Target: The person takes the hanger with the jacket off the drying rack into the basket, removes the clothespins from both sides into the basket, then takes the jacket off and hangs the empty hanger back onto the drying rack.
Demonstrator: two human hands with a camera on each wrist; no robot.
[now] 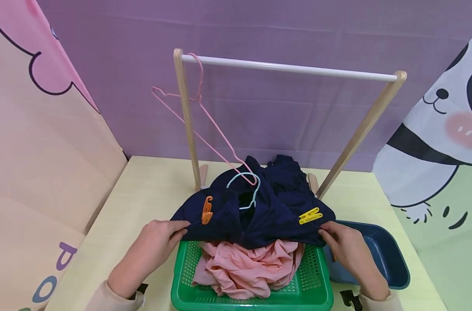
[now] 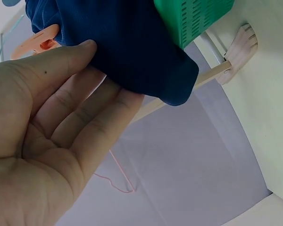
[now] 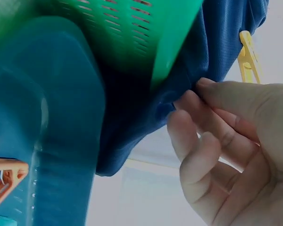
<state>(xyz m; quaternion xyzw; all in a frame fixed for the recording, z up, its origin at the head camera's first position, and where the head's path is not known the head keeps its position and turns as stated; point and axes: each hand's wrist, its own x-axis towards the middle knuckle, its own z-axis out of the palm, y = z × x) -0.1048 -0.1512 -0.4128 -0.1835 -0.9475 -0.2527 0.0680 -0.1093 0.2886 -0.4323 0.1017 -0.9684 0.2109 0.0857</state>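
Observation:
A dark navy garment lies spread across the back of a green basket. From its neck opening rises the hook of a light blue hanger. An orange clothespin is on the garment's left shoulder area, a yellow clothespin on the right one. My left hand pinches the left edge of the cloth between thumb and fingers. At the opposite edge, my right hand pinches the fabric with thumb and index finger, its other fingers bent loosely. Pink cloth is heaped inside the basket.
A wooden rack with a white rod stands behind the garment. On the rod's left end hangs a pink hanger, its lower corner overlapping the navy cloth. Right of the basket sits a blue bin, holding an orange clothespin.

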